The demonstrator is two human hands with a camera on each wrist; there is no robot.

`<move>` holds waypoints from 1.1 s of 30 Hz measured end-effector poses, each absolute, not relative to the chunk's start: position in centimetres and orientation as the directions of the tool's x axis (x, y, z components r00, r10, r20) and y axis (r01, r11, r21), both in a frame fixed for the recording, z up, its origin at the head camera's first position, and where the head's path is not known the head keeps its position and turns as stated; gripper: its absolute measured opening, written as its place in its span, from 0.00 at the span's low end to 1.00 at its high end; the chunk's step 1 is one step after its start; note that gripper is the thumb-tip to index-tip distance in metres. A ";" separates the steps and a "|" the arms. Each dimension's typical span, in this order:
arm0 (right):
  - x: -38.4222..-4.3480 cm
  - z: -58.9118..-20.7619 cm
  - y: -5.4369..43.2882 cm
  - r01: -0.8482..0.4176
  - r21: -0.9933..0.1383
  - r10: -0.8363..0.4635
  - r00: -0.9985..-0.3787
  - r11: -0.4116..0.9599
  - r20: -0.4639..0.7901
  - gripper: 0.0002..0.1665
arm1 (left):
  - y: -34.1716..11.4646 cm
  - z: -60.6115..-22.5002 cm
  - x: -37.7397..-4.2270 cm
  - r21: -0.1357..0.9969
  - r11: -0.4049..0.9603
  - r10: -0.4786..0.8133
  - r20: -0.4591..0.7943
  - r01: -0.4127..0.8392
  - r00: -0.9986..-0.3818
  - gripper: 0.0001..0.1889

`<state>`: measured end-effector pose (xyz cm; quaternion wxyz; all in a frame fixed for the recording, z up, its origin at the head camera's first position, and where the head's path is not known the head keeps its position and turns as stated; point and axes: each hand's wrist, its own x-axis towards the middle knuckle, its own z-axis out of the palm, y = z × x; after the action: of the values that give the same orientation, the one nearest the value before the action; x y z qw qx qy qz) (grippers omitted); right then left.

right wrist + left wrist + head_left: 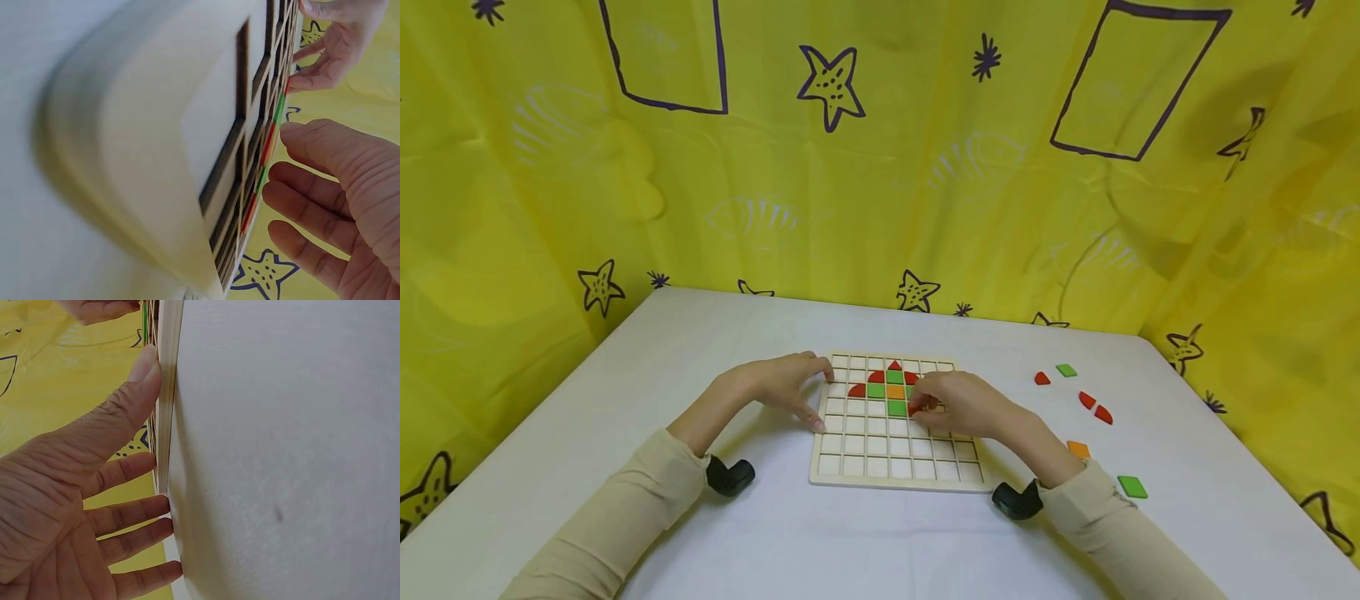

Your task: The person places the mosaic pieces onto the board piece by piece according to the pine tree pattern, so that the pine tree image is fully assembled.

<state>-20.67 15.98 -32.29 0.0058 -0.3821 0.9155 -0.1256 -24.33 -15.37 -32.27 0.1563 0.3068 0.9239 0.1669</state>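
A square wooden grid board lies on the table with red, green and orange tiles in its upper cells. My left hand rests at the board's left edge, thumb and fingers spread apart along the frame. Over the board's right half, my right hand pinches a small red tile beside a green square tile. An orange square tile sits just above that green one, and a red triangular tile tops the pattern. In the right wrist view, the thumb and index fingertips are right at the red tile.
To the right lie loose tiles: a green square, a red rounded tile, two red quarter-circles, an orange square and another green square. A yellow patterned curtain encloses the white table.
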 end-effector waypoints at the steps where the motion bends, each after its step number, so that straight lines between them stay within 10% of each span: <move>1: -20.5 -32.2 16.1 -0.696 -0.233 -0.699 -0.711 0.680 0.084 0.05 | -15.4 -32.3 -24.3 0.404 0.757 0.618 -0.188 0.513 -0.763 0.37; 33: -17.0 -30.5 26.7 -0.584 -0.218 -0.547 -0.810 0.782 0.209 0.05 | -15.4 -32.1 -24.1 0.395 0.747 0.634 -0.179 0.535 -0.752 0.37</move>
<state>-17.00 26.75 -30.45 -0.0672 -0.3004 0.9415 -0.1370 -24.14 -15.41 -32.06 0.1524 0.3171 0.9220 0.1616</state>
